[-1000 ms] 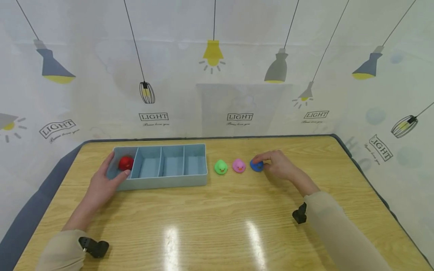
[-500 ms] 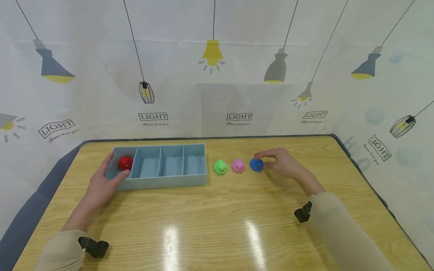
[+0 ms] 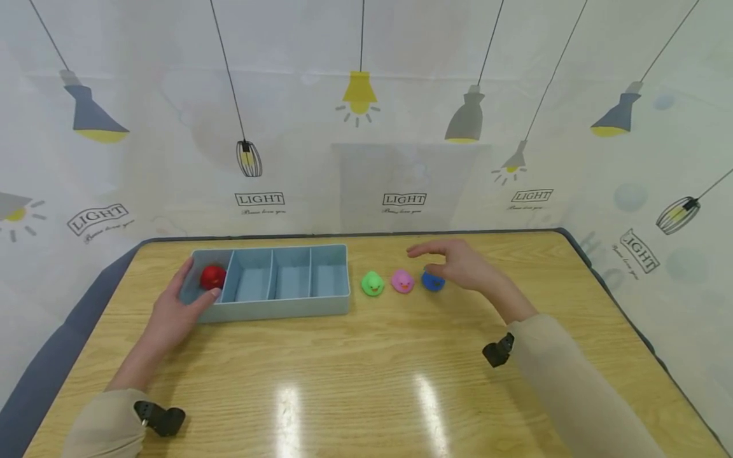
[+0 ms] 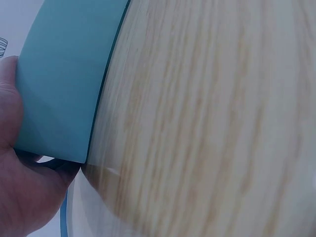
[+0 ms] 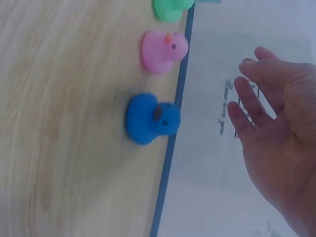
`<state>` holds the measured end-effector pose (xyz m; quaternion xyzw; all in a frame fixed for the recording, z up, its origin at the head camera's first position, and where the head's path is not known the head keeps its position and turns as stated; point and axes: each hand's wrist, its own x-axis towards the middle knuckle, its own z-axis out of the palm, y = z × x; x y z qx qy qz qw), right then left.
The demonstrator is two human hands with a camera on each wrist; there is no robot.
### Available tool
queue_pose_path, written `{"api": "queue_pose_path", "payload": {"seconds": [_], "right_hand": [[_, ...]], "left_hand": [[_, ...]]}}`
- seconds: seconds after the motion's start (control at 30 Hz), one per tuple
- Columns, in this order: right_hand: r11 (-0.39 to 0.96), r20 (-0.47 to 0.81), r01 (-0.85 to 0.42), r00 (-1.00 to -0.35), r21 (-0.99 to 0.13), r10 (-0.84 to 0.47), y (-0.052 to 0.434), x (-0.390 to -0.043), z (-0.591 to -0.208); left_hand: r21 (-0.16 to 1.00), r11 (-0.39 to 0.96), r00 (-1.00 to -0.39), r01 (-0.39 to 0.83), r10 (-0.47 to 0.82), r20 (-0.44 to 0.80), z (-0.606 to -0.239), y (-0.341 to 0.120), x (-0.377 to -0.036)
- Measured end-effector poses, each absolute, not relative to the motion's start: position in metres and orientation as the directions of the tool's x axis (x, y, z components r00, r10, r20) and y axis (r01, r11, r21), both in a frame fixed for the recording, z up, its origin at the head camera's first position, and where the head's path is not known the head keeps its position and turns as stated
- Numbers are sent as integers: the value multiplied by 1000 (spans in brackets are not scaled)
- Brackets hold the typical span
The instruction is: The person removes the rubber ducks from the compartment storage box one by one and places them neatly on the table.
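A light blue tray (image 3: 275,304) with several compartments lies on the wooden table; a red duck (image 3: 212,276) sits in its leftmost compartment. My left hand (image 3: 172,312) grips the tray's left end (image 4: 64,94), thumb on the front rim. To the right of the tray stand a green duck (image 3: 373,284), a pink duck (image 3: 403,281) and a blue duck (image 3: 432,281) in a row. My right hand (image 3: 452,262) hovers open above the blue duck (image 5: 150,118), fingers spread and holding nothing, with the pink duck (image 5: 163,49) just beyond.
The table's (image 3: 366,381) dark edge runs along the back and sides. A curtain printed with lamps hangs close behind the table. The tray's other three compartments hold nothing.
My right hand has let go of the blue duck, lifted off it and moved slightly left with fingers spread. The blue duck stays on the table. My left hand has not moved.
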<state>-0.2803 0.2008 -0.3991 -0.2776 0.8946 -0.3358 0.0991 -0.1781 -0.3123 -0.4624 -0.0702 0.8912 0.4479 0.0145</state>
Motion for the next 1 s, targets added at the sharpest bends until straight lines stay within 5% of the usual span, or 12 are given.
{"api": "queue_pose_path", "payload": {"seconds": [0.6,1.0], "right_hand": [[453,42,-484,-717,-749,-696,69,-287,-380],[418,57,-587,-623,-693,-780,-17,-285,-380]], "left_hand": [[812,561,-987,-158,-121,-109,-467,-314,-179],[810,565,-987,-158,-120,-109,-467,-314,-180]]}}
